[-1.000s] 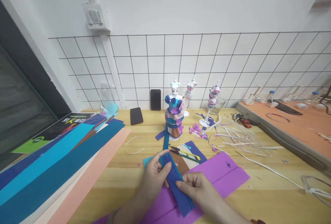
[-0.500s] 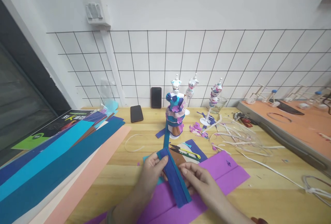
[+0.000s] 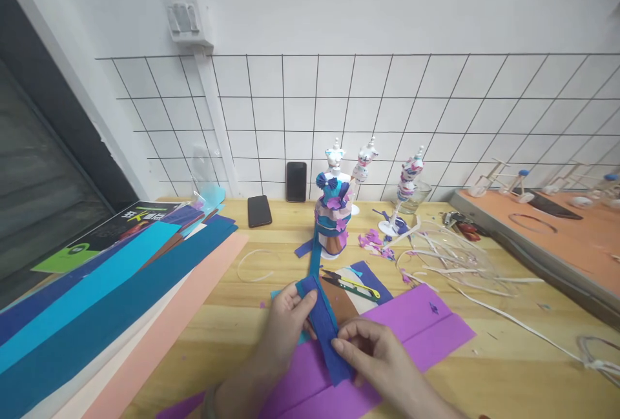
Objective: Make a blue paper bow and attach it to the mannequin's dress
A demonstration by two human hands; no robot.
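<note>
My left hand (image 3: 285,328) pinches the upper end of a dark blue crepe paper strip (image 3: 325,328), thumb on top. My right hand (image 3: 372,357) pinches the same strip lower down along its right edge. The strip lies over a purple crepe sheet (image 3: 411,332) on the wooden table (image 3: 232,322). Just beyond the hands lie small yellow-handled scissors (image 3: 351,283) on brown and blue paper scraps. A small mannequin (image 3: 332,219) dressed in blue, pink and purple paper stands behind them, with a teal strip running down toward my hands.
Long sheets of blue, teal and peach paper (image 3: 97,316) fan across the left. Two phones (image 3: 259,210) rest near the grid wall. Two more small mannequins (image 3: 407,180), a glass cup, white strips (image 3: 450,264) and an orange board (image 3: 557,225) fill the right.
My right hand slid up the blue strip toward the left hand, folding it shorter. The view shifted slightly to the left.
</note>
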